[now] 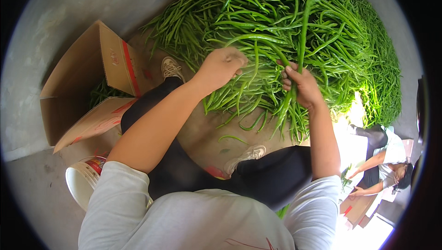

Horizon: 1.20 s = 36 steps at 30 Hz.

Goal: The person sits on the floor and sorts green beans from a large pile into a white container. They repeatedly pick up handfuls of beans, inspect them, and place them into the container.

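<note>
My right hand grips several long green chili peppers. One sticks up past the thumb, its far end blurred, and others hang below the fist. To its left, my left hand hovers over the near side of a large heap of green chili peppers. Its fingers are curled and blurred by motion, so I cannot tell whether anything is between them. The heap spreads over the floor in front of me, beyond my shoes.
At left stands an open cardboard box with green peppers inside, its flaps spread. A white plastic bucket is below it. A lone pepper lies near my shoe. Another person handles peppers at right, near cardboard boxes.
</note>
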Motion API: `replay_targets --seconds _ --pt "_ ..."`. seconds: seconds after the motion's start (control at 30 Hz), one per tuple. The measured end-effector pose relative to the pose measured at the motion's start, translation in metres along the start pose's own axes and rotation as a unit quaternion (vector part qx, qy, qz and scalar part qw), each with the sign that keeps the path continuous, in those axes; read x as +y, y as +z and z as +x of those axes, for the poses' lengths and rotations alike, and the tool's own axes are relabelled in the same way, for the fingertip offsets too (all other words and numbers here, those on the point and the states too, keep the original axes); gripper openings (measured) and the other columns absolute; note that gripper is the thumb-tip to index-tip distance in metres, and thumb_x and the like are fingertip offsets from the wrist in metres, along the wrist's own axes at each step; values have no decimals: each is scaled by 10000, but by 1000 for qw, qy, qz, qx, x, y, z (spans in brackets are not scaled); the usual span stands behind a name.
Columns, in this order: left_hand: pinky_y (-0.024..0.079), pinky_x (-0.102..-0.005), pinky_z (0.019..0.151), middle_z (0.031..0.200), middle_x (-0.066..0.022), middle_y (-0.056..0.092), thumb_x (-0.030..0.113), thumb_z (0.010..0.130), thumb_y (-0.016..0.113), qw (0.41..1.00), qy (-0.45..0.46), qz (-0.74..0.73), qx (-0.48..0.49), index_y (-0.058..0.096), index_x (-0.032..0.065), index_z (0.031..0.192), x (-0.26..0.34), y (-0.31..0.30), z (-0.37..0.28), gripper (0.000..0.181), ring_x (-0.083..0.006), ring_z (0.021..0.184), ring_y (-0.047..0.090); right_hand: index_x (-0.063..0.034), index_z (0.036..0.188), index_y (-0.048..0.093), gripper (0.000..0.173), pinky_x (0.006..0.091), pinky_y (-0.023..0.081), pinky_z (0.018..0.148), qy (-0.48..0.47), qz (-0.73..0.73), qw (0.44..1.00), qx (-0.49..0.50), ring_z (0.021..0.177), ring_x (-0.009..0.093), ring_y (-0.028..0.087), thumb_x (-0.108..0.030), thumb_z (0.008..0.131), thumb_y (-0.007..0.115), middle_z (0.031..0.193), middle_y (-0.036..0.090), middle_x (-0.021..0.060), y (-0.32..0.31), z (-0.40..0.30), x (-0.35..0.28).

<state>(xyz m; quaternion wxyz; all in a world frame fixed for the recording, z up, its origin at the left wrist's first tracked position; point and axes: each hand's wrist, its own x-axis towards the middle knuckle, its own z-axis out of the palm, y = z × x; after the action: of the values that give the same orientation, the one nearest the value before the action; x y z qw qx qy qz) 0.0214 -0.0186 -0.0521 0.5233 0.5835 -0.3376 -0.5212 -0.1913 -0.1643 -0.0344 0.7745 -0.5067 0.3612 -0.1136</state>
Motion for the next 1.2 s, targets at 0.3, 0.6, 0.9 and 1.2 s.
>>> replay_targets --seconds 0.3,0.6,0.9,1.2 --pt "469 -305 762 1007 -108 574 278 918 508 974 19 101 -201 512 -17 1148 -34 58 -21 374 -170 945 540 -4 1307 390 420 280 471 765 -101 176 979 -21 827 152 548 -151 927 491 954 567 69 51 -20 52" --pt "425 -256 516 746 -33 535 241 944 452 996 -58 -43 -49 542 -6 1030 -25 31 -5 276 -112 591 492 -8 1188 444 317 185 338 449 -120 -37 968 218 532 53 408 -219 951 453 713 478 -1 53 -24 45" --pt "469 -299 763 931 -98 568 268 969 394 980 -12 -197 -19 502 35 1143 -11 24 -6 311 -169 837 553 -20 1161 447 257 181 374 491 -192 -62 969 146 588 43 439 -146 937 461 756 505 -3 67 -18 79" --pt "473 -307 662 829 -97 552 302 963 392 901 155 -322 245 509 23 1020 29 -33 -12 308 -185 707 540 -4 1219 424 334 205 381 516 -171 40 977 125 614 65 431 -200 950 452 778 502 14 63 -20 80"
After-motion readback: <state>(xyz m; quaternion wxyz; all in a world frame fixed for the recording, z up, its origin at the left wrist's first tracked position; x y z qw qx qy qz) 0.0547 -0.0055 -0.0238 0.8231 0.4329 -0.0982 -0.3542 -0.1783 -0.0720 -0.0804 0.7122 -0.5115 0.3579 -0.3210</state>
